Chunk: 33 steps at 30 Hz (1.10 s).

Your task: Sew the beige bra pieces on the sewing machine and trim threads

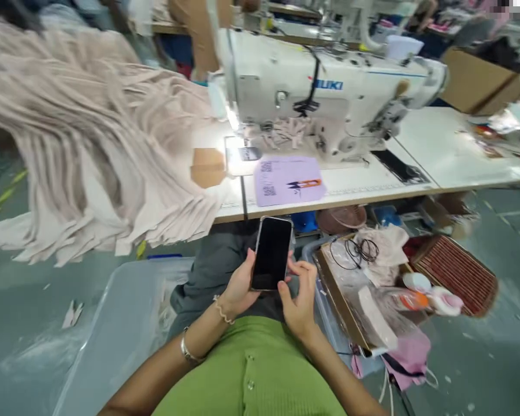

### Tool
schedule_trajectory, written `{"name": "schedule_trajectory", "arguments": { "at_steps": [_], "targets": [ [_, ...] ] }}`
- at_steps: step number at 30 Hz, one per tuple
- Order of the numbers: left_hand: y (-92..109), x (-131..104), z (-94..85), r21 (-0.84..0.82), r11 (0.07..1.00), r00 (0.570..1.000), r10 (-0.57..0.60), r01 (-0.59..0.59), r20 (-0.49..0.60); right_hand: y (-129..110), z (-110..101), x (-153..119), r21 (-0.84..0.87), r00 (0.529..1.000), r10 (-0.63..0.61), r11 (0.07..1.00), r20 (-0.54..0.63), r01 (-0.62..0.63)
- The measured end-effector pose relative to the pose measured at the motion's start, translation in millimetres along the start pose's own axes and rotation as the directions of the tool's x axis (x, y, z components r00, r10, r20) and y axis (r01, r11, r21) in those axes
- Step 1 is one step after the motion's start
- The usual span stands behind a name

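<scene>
A phone (272,253) with a dark screen is held upright above my lap. My left hand (241,286) is closed round its left side and lower corner. On the phone's right edge, my right hand (300,292) grips with bent fingers, its thumb near the lower corner. Beyond the phone, a purple card (281,196) lies on the white sewing table (355,189), with orange-handled thread snips (305,184) on it. Behind the card stands a white sewing machine (273,75), its lamp lit and pale scraps on its bed.
Long pale fabric strips (112,138) are piled at the left and hang over the table edge. Clear plastic bins stand on both sides of my legs. The right one bears a cardboard box (335,289) with bottles and cloth. A red-brown basket (457,271) is beside it.
</scene>
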<state>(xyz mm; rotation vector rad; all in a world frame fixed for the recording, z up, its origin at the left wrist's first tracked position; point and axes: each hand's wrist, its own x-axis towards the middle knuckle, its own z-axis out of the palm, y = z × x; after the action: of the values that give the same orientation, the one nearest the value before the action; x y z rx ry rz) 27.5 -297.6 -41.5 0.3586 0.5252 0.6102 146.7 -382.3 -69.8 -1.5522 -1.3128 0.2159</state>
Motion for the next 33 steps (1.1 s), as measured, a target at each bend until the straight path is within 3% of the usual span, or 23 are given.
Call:
{"name": "schedule_trajectory", "arguments": {
  "at_steps": [6, 10, 15, 23, 33],
  "targets": [
    [7, -4, -5.6, -0.032, 0.999, 0.996, 0.035, -0.033, 0.076, -7, 10, -3, 0.037, 0.998, -0.059, 0.998, 0.014, 0.059],
    [10, -1, -8.5, -0.011, 1.000, 0.997, -0.002, 0.003, 0.071, -8, 15, -3, 0.034, 1.000, -0.004, 0.999, -0.015, 0.005],
    [8, 6, -8.3, 0.015, 0.997, 0.997, -0.077, 0.077, -0.028, -11, 18, -3, 0.029, 0.989, 0.085, 0.996, -0.118, -0.082],
    [3, 25, -0.2, 0.110, 0.980, 0.977, -0.148, 0.166, -0.153, 5, 17, -5, 0.052, 0.956, 0.262, 0.965, -0.131, -0.257],
    [0, 38, 2.2, 0.103, 0.976, 0.977, -0.180, 0.192, -0.116, 8, 7, 0, 0.004, 0.977, 0.153, 0.988, -0.146, -0.154]
  ]
}}
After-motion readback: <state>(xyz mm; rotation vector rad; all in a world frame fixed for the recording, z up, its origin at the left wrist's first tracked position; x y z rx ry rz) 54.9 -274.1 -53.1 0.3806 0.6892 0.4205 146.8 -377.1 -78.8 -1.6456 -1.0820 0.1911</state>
